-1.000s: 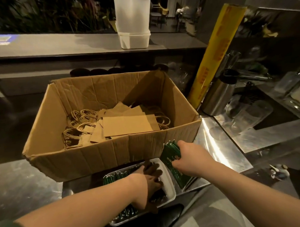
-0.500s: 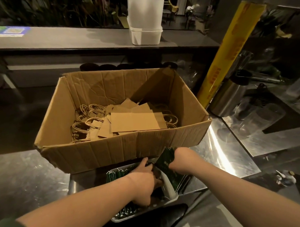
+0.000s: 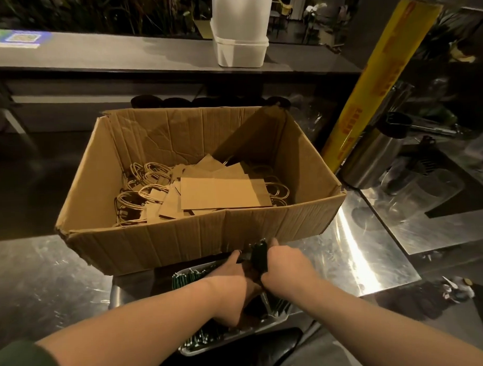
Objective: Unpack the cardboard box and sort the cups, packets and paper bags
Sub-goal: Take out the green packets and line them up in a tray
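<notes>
Dim, warm light glints off a steel counter [image 3: 355, 258]; behind it runs a grey ledge [image 3: 107, 57] bearing a white tub [image 3: 240, 50], with dark foliage [image 3: 92, 12] beyond

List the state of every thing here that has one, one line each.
cardboard box, open, partly filled.
paper bags, lying flat inside the box.
tray, holding green packets.
packet bundle, upright over the tray, gripped by the right hand.
left hand, in the tray beside the bundle, fingers hidden.
yellow roll box, leaning to the right of the box.
</notes>
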`<state>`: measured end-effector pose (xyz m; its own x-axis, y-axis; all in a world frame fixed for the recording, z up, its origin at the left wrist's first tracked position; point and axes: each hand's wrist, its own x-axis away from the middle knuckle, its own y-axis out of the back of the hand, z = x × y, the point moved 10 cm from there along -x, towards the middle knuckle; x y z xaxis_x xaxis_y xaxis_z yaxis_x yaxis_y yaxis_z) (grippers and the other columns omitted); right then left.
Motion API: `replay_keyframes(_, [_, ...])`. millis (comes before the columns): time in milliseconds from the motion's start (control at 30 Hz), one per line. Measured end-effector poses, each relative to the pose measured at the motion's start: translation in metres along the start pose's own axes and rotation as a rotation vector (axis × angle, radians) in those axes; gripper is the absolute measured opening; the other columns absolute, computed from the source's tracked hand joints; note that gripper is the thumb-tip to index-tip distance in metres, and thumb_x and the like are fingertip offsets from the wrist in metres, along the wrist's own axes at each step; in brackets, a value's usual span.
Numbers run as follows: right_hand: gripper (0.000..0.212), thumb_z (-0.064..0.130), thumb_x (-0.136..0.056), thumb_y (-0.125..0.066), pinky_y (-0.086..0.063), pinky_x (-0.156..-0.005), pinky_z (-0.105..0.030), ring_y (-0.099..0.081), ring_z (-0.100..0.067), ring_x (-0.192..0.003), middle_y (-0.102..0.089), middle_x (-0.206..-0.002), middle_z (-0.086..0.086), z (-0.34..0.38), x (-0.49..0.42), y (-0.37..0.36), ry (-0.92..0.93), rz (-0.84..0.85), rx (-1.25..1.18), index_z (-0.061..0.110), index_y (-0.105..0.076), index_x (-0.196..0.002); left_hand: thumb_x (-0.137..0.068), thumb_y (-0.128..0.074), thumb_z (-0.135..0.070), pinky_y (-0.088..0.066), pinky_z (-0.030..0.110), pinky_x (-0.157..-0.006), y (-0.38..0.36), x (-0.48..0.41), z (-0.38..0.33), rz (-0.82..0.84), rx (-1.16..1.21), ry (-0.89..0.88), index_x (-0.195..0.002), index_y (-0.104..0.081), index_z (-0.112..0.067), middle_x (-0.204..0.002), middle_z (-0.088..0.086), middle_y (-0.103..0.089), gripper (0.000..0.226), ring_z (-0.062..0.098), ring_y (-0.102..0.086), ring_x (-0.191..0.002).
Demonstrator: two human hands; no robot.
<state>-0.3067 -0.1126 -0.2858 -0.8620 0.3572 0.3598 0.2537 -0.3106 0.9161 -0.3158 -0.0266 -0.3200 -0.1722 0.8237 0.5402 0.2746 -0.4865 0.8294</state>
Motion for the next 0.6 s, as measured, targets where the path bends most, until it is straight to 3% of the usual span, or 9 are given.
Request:
replay_keyframes(67, [0.065, 0.020, -0.091, -0.068, -0.061, -0.083, -0.037, -0.069, -0.024, -0.098, -0.069, -0.107, -0.005, 0.007, 0.001, -0.005, 0.018, -0.015, 0.039, 0.016, -0.037, -0.147, -0.091, -0.066, -0.030, 0.015, 0.056, -0.121, -0.003, -0.001, 0.001, 0.016, 0.015, -0.003, -0.143, -0.050, -0.026, -0.128, 0.004, -0.063, 0.055, 0.030, -0.035, -0.143])
replay_keyframes(167, [0.063, 0.019, -0.092, -0.067, -0.061, -0.083, -0.038, -0.069, -0.025, -0.098, -0.069, -0.108, -0.006, 0.010, 0.002, -0.009, 0.030, -0.016, 0.051, 0.017, -0.036, -0.147, -0.090, -0.064, -0.028, 0.008, 0.054, -0.125, -0.008, 0.003, 0.007, 0.015, 0.043, -0.011, -0.131, -0.060, -0.020, -0.104, 0.003, -0.062, 0.042, 0.030, -0.045, -0.133])
replay_keyframes(233, [0.061, 0.019, -0.091, -0.067, -0.061, -0.084, -0.037, -0.068, -0.025, -0.099, -0.069, -0.108, -0.005, 0.012, 0.002, -0.010, 0.029, -0.004, 0.011, 0.017, -0.039, -0.144, -0.090, -0.065, -0.030, 0.001, 0.052, -0.127, -0.013, 0.005, 0.013, -0.022, 0.052, -0.020, -0.139, -0.055, -0.022, -0.120, 0.006, -0.060, 0.050, 0.030, -0.039, -0.137])
replay_keyframes(333, [0.064, 0.019, -0.090, -0.067, -0.059, -0.086, -0.037, -0.067, -0.027, -0.102, -0.067, -0.112, -0.007, 0.011, -0.002, -0.017, 0.005, 0.057, -0.025, 0.013, -0.035, -0.145, -0.089, -0.064, -0.040, 0.003, 0.051, -0.127, -0.017, 0.003, 0.019, -0.119, 0.091, -0.063, -0.149, -0.045, -0.031, -0.153, 0.006, -0.040, 0.064, 0.028, -0.018, -0.151])
replay_keyframes(433, [0.073, 0.017, -0.091, -0.064, -0.057, -0.091, -0.039, -0.063, -0.032, -0.112, -0.063, -0.122, -0.013, 0.003, -0.003, -0.029, -0.021, 0.120, 0.062, 0.008, -0.025, -0.152, -0.085, -0.064, -0.036, 0.009, 0.049, -0.126, -0.013, 0.004, 0.019, -0.172, 0.124, -0.093, -0.150, -0.043, -0.023, -0.159, 0.006, -0.031, 0.069, 0.023, -0.006, -0.155])
replay_keyframes(600, [0.079, 0.013, -0.092, -0.059, -0.053, -0.084, -0.034, -0.064, -0.031, -0.112, -0.064, -0.122, -0.013, -0.002, 0.006, -0.043, -0.019, 0.142, 0.061, 0.009, -0.013, -0.157, -0.094, -0.061, -0.036, 0.000, 0.042, -0.128, -0.001, 0.012, 0.023, -0.266, 0.147, -0.054, -0.148, -0.044, -0.016, -0.159, 0.007, -0.032, 0.060, 0.024, -0.016, -0.153])
